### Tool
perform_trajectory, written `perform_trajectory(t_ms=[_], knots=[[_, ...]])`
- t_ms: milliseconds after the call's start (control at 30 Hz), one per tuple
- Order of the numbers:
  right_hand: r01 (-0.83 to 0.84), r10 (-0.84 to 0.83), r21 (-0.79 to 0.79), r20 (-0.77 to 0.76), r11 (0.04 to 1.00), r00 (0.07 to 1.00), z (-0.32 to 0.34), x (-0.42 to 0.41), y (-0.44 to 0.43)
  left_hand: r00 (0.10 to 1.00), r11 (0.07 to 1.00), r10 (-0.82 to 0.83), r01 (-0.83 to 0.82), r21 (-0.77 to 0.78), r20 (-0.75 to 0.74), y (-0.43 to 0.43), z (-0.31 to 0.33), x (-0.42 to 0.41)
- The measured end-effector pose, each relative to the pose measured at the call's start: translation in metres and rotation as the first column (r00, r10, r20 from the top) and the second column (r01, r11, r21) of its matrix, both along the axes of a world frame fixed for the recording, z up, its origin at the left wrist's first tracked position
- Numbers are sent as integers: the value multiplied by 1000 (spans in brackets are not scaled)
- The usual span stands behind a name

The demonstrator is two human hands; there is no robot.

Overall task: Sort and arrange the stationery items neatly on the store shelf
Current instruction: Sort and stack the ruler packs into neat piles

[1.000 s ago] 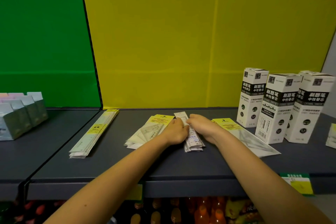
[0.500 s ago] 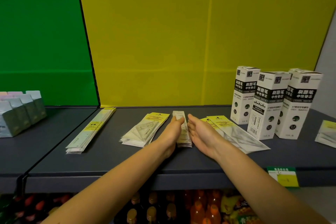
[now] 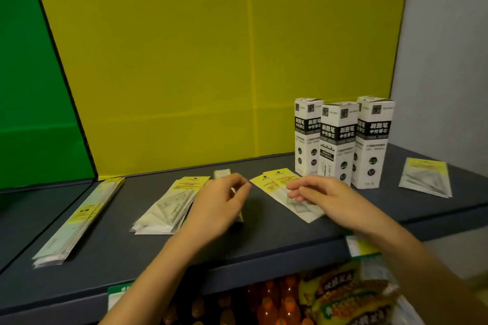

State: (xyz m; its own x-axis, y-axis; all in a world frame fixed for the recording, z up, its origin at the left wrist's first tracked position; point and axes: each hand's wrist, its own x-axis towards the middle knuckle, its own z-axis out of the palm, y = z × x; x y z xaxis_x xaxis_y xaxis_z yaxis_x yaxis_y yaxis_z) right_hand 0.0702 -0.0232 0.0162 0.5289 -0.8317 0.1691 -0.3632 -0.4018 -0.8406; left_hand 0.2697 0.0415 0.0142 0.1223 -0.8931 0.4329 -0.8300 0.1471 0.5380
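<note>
On the dark grey shelf (image 3: 264,240) lie a long stack of ruler packs (image 3: 79,216), a fanned pile of yellow-topped set-square packs (image 3: 169,203) and a narrow stack of small packs (image 3: 221,173). My left hand (image 3: 221,203) hovers over that narrow stack with loosely curled fingers and holds nothing; it hides most of the stack. Two more yellow-topped packs (image 3: 274,181) lie just right of it. My right hand (image 3: 324,195) reaches over them, fingertips touching the upper pack. The image is slightly blurred.
Three tall white refill boxes (image 3: 339,145) stand upright behind my right hand. One more flat pack (image 3: 425,177) lies at the far right. Price tags (image 3: 361,245) hang on the shelf's front edge. Drink bottles (image 3: 266,301) and snack bags (image 3: 351,295) fill the level below.
Both hands let go of the narrow stack they were squaring. My right hand moved right onto the yellow-topped packs; my left hand lifted slightly. The view shifted.
</note>
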Motion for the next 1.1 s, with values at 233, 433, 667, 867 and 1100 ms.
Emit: perform_trajectory(t_ms=[233,433,667,867,1100], knots=[[191,-198,-108,-62,976,978,-2,-110,-5,993,997,56,-62,50,102,-2,-3,-37],[285,-295,-167,-37,944,955,-3,-195,-44,969,969,236,-241,62,69,-22,-19,-84],[397,-429,-196,-156,896,890,-11,-265,-110,831,824,541,-555,115,129,-35,-33,-134],[386,-459,-251,-433,888,775,-19,-264,-140,770,735,613,-637,230,176,-61,-30,-150],[364,-478,-313,-513,877,713,-19,-227,-161,784,719,602,-614,326,151,-89,-20,-151]])
